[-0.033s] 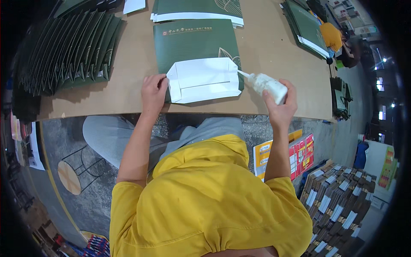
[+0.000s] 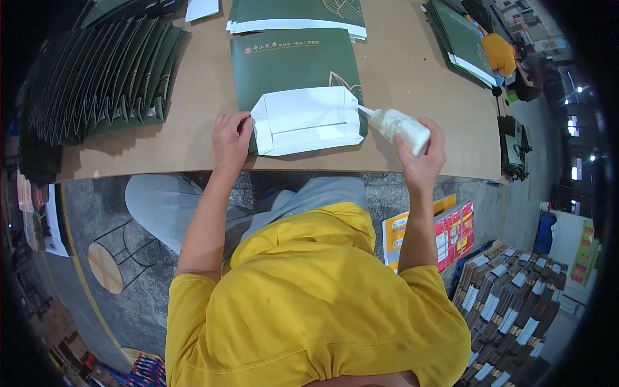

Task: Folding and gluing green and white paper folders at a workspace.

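A dark green paper bag (image 2: 284,71) lies flat on the table, its white bottom (image 2: 309,116) folded open toward me. At the left corner of that bottom, my left hand (image 2: 231,138) has its thumb and fingers closed on the bag's edge. My right hand (image 2: 425,155) is wrapped round a whitish, cloudy squeeze bottle (image 2: 396,126) with a long thin nozzle. The bottle is tilted, and its nozzle tip is at the right edge of the white bottom. Whether anything comes out of the nozzle is too small to tell.
Upright folded green bags (image 2: 109,77) crowd the table's left side. Flat green bags are stacked at the back (image 2: 296,14) and at the far right (image 2: 458,42). The brown table (image 2: 425,90) ends just before my body. Below stand a stool (image 2: 105,267) and bundled stacks (image 2: 509,309).
My right hand and the squeeze bottle have shifted very slightly to the left. My left hand and the bag stay in place.
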Action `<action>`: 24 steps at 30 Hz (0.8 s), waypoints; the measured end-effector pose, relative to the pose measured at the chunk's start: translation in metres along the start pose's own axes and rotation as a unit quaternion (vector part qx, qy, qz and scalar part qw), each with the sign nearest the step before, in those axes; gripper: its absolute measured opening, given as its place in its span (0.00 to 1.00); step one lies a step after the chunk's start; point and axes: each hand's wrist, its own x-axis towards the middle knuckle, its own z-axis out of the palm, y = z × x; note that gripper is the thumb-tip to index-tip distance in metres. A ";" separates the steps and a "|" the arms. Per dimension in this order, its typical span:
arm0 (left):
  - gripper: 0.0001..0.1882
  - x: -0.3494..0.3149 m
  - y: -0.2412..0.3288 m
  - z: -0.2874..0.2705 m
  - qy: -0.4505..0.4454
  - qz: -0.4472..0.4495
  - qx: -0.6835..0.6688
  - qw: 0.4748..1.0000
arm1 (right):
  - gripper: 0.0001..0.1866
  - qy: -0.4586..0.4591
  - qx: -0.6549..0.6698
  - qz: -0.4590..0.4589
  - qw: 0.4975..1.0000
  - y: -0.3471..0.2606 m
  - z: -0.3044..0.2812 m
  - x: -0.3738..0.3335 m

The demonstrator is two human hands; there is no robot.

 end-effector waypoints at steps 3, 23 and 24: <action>0.05 -0.001 -0.001 0.001 0.006 0.006 0.003 1.000 | 0.25 -0.001 0.003 -0.018 1.000 -0.005 0.011 0.005; 0.21 -0.020 0.004 -0.037 -0.185 0.008 -0.036 0.982 | 0.28 -0.091 0.402 0.232 0.881 -0.042 0.014 0.008; 0.21 -0.020 0.005 -0.035 -0.192 0.003 -0.047 0.980 | 0.28 -0.133 0.344 0.205 0.907 -0.044 0.020 0.005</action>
